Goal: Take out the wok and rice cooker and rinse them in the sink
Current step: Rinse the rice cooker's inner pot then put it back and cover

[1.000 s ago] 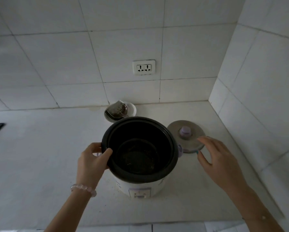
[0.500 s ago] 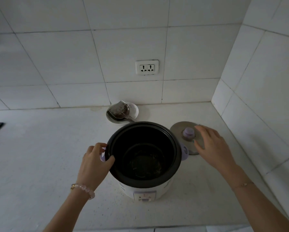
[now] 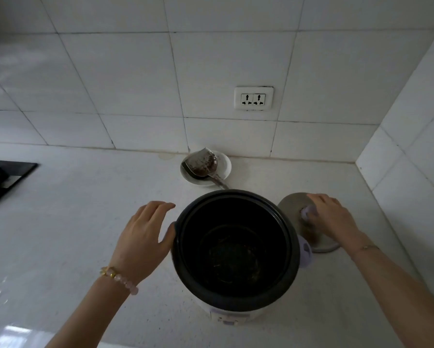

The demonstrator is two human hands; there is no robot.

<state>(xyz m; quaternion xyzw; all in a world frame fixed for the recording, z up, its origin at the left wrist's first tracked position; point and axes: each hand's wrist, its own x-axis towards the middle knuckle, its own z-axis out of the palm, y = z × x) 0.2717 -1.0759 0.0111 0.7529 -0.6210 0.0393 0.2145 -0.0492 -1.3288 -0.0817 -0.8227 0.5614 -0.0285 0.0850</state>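
Head view: right hand (image 3: 332, 218) grips lid knob (image 3: 307, 212), left hand (image 3: 142, 237) spread.

— What's on the table (image 3: 85, 222) toward the back?

— A small white dish (image 3: 223, 167), just in front of the tiled wall (image 3: 135, 84). A metal spatula (image 3: 202, 163) lies in it, its blade smeared with brown residue and its handle sticking out over the dish's near rim.

— Anything on the wall itself?

— A white double socket (image 3: 253, 98), above and a little right of the dish.

— And at the far left?

— The dark corner of a stove (image 3: 7, 179), cut off by the frame edge.
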